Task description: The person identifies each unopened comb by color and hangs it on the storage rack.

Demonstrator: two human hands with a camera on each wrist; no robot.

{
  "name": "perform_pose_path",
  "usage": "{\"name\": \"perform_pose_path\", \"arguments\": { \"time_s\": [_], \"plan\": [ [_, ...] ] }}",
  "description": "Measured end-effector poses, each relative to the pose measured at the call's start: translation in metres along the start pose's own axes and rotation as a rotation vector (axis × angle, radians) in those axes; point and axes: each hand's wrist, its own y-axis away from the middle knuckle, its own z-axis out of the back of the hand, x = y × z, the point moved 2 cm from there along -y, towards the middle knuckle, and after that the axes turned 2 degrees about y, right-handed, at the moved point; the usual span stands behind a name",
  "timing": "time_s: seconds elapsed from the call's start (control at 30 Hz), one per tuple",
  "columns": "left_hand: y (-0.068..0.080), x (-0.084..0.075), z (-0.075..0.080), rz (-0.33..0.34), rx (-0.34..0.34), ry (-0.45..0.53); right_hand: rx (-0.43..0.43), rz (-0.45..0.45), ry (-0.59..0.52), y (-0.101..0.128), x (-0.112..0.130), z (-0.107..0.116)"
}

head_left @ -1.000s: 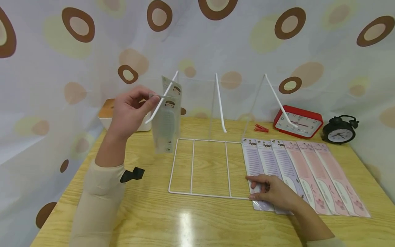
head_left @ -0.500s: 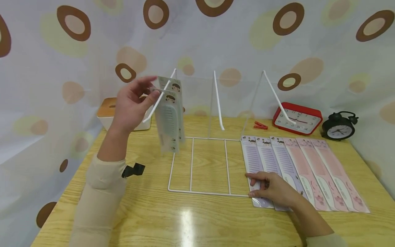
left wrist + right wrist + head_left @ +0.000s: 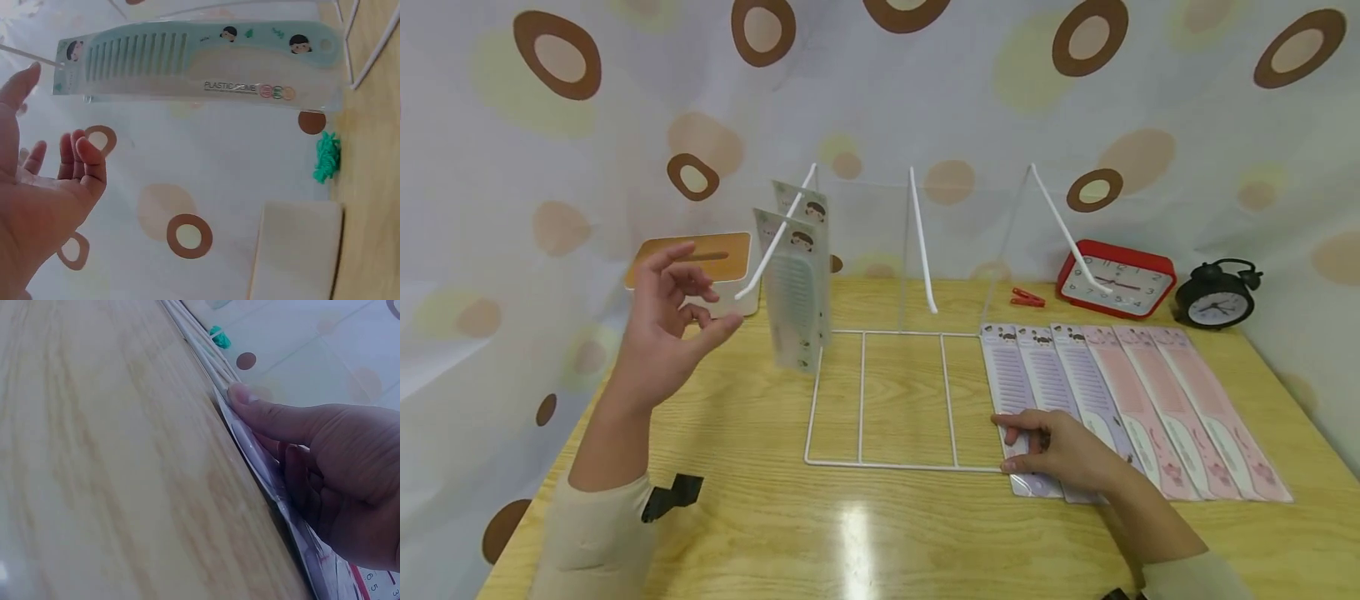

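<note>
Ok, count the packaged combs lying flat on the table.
6: three purple and three pink, side by side right of the white rack. Others could hide underneath.

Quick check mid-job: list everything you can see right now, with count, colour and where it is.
Rack: 1, white wire, three slanted pegs, table centre.
Green combs: 2, packaged, hanging on the rack's left peg.
Purple combs: 3, packaged, flat on the table right of the rack.
Pink combs: 3, packaged, flat, right of the purple ones.
Box: 1, white with tan lid, back left.
Clothespin: 1, red, behind the combs.
Square clock: 1, red, back right.
Alarm clock: 1, black, far right.
Table: 1, light wood.
Left hand: open, raised beside the green combs, apart from them.
Right hand: pinching the leftmost purple comb's near end.
</note>
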Motion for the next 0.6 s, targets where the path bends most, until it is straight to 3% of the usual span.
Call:
{"name": "perform_pose_path", "arguments": {
  "time_s": [0.07,0.17,0.33,0.43,0.6],
  "plan": [
    [0.016,0.004,0.003,0.035,0.047,-0.042,0.011,0.005,0.003,-0.001,0.001,0.000],
    [0.035,0.014,0.005,0.144,0.146,-0.128,0.031,0.013,0.007,-0.001,0.002,0.001],
    [0.058,0.039,0.007,0.297,0.415,-0.311,0.033,0.007,-0.005,-0.009,0.002,0.013],
    [0.068,0.059,0.004,0.393,0.523,-0.307,-0.024,-0.032,-0.019,-0.022,-0.001,0.027],
    [0.077,0.093,-0.008,0.490,0.624,-0.215,-0.062,-0.099,0.056,-0.049,-0.009,0.050]
  ]
}}
